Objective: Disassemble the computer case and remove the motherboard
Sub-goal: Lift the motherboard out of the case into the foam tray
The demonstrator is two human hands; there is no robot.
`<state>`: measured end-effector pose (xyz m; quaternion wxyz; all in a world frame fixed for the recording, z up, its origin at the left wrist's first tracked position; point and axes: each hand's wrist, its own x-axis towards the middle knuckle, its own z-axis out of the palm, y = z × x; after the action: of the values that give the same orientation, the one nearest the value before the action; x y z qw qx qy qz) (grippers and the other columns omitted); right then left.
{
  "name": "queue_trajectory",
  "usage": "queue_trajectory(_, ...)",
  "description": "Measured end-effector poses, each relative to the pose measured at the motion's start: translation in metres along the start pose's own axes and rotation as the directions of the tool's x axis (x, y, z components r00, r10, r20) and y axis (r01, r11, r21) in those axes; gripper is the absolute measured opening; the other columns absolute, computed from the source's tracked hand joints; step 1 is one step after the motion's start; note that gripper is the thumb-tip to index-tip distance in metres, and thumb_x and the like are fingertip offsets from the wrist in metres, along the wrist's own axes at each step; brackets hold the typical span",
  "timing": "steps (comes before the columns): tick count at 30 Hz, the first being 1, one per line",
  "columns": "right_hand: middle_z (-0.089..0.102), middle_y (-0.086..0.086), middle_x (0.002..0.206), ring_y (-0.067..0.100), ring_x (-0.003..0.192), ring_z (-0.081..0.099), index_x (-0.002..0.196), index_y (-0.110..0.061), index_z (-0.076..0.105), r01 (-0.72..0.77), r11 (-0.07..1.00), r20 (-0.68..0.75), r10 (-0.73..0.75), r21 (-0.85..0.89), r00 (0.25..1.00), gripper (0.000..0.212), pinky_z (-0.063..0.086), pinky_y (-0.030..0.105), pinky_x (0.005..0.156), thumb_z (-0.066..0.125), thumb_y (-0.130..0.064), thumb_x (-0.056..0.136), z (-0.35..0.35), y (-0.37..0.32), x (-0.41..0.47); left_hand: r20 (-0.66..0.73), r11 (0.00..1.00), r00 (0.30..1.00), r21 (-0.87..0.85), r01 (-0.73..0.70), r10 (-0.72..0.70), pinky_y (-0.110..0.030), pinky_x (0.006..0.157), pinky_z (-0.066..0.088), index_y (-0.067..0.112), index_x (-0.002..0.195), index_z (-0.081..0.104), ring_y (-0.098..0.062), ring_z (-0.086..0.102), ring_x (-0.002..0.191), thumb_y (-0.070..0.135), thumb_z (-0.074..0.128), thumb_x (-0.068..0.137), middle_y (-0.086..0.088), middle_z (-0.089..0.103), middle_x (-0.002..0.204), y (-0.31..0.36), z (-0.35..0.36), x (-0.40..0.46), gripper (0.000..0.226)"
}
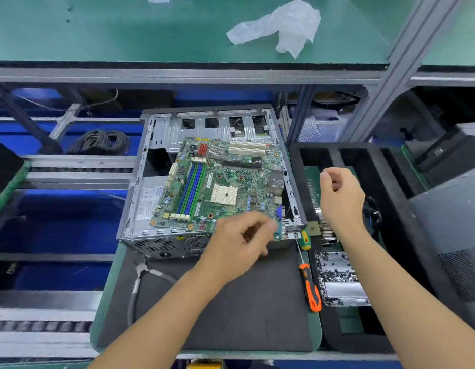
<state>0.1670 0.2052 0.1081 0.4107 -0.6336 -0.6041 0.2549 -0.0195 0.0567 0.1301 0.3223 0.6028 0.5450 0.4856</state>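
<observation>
Both my forearms reach in: left hand [239, 246] pinches the motherboard [217, 182] at the computer case's [140, 182] near-right corner, right hand [340, 198] loosely curled, empty; I should lift levelly, clearing rear ports.

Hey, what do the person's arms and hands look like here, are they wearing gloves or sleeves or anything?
Both are bare. The left hand and right hand wear no gloves, and no rings, watch or wrist strap show. Both forearms are uncovered all the way to the bottom edge of the picture, so no sleeves are in view.
</observation>
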Motion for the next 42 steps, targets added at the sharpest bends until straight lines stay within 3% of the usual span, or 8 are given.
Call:
queue_trajectory(8,0.067,-0.003,0.095,0.008,0.084,0.057,0.103,-0.014,0.070,0.515,0.856,0.287,-0.507,0.054,0.813,0.018,0.045,0.022,0.079,0.057,-0.024,0.098,0.037,-0.125,-0.016,-0.551,0.892,0.834,0.382,0.241,0.010,-0.011,0.069,0.037,0.023,0.087,0.063,-0.006,0.055,0.075,0.030,0.057,0.095,0.012,0.061,0.076,-0.023,-0.093,0.024,0.013)
queue_trajectory(12,0.069,-0.003,0.101,0.015,0.083,0.062,0.111,-0.019,0.071,0.477,0.879,0.625,-0.363,-0.016,0.691,0.023,0.049,0.024,0.072,0.053,-0.031,0.100,0.085,-0.162,-0.001,-0.534,0.732,0.842,0.543,0.413,-0.079,-0.044,0.084,0.042,0.020,0.101,0.068,-0.024,0.055,0.094,0.032,0.057,0.095,0.007,0.068,0.092,-0.045,-0.110,0.019,0.018)
queue_trajectory(15,0.060,-0.009,0.074,0.010,0.055,0.050,0.095,-0.015,0.073,0.414,0.908,0.715,-0.250,-0.061,0.653,0.025,0.037,0.018,0.049,0.053,-0.029,0.101,0.120,-0.169,0.013,-0.510,0.684,0.856,0.595,0.422,-0.085,-0.042,0.077,0.042,0.019,0.099,0.071,-0.030,0.058,0.095,0.038,0.058,0.093,0.002,0.069,0.094,-0.051,-0.108,0.012,0.025)
queue_trajectory(19,0.047,0.000,0.058,0.017,0.049,0.036,0.067,-0.009,0.056,0.413,0.901,0.778,-0.163,-0.134,0.607,0.038,0.030,0.027,0.049,0.055,-0.027,0.100,0.153,-0.170,0.021,-0.438,0.698,0.898,0.629,0.343,-0.048,-0.045,0.081,0.046,0.011,0.100,0.072,-0.029,0.055,0.093,0.047,0.066,0.087,-0.005,0.066,0.094,-0.057,-0.106,0.010,0.038)
queue_trajectory(23,0.059,-0.004,0.074,0.013,0.052,0.041,0.093,-0.002,0.071,0.443,0.883,0.811,-0.145,-0.152,0.567,0.034,0.039,0.028,0.058,0.054,-0.030,0.100,0.169,-0.173,0.024,-0.324,0.801,0.940,0.533,0.273,-0.105,-0.031,0.093,0.040,0.010,0.112,0.068,-0.023,0.051,0.102,0.045,0.062,0.090,-0.001,0.063,0.103,-0.063,-0.116,0.001,0.042)
queue_trajectory(29,0.061,0.000,0.069,0.011,0.048,0.045,0.077,-0.017,0.066,0.515,0.840,0.880,-0.104,-0.172,0.463,0.030,0.039,0.025,0.054,0.056,-0.037,0.098,0.168,-0.180,0.036,-0.104,0.858,0.984,0.483,0.177,-0.145,-0.005,0.098,0.026,0.021,0.131,0.060,-0.001,0.042,0.117,0.050,0.054,0.091,0.022,0.053,0.116,-0.066,-0.144,-0.010,0.051)
queue_trajectory(35,0.061,0.014,0.078,0.017,0.054,0.046,0.097,0.000,0.069,0.599,0.771,0.903,-0.075,-0.217,0.424,0.040,0.039,0.027,0.052,0.051,-0.036,0.101,0.169,-0.186,0.034,-0.047,0.868,0.989,0.474,0.145,-0.139,-0.005,0.099,0.025,0.023,0.134,0.058,0.001,0.041,0.119,0.050,0.053,0.088,0.020,0.054,0.120,-0.069,-0.149,-0.011,0.053)
queue_trajectory(42,0.045,0.004,0.068,0.017,0.055,0.041,0.070,-0.008,0.046,0.701,0.650,0.909,-0.038,-0.293,0.416,0.040,0.038,0.028,0.052,0.043,-0.028,0.104,0.180,-0.196,0.028,-0.041,0.883,0.986,0.440,0.161,-0.160,-0.002,0.098,0.025,0.030,0.132,0.058,0.008,0.038,0.121,0.062,0.054,0.083,0.034,0.048,0.120,-0.071,-0.154,-0.010,0.059)
